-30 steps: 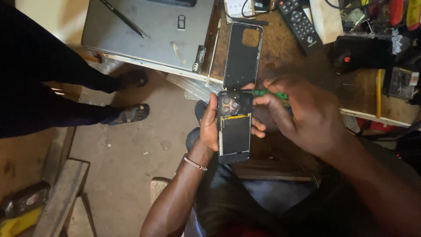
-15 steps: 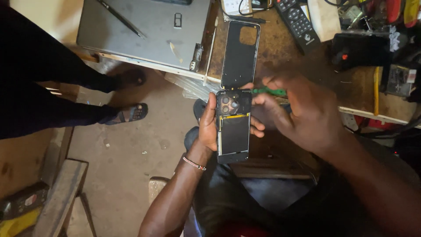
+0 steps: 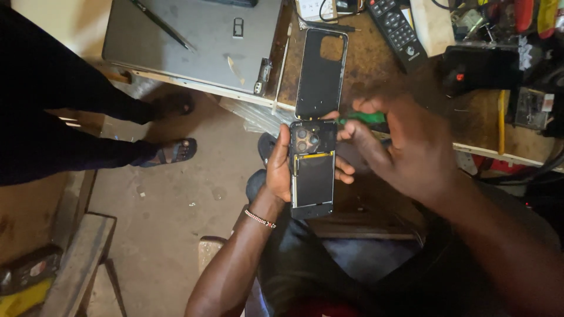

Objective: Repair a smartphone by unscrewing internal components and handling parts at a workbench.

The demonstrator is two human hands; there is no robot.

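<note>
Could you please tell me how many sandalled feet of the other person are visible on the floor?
2: one dark sandalled foot near the grey panel's edge, the other sandalled foot lower, nearer the opened black phone.

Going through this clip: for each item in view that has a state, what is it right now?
phone: back cover off, insides exposed, held upright in the left hand
back cover: detached, lying flat on the workbench
green-handled screwdriver: gripped in the right hand, tip at the phone's top edge
laptop: closed, on the bench
remote control: lying unused on the bench
</note>
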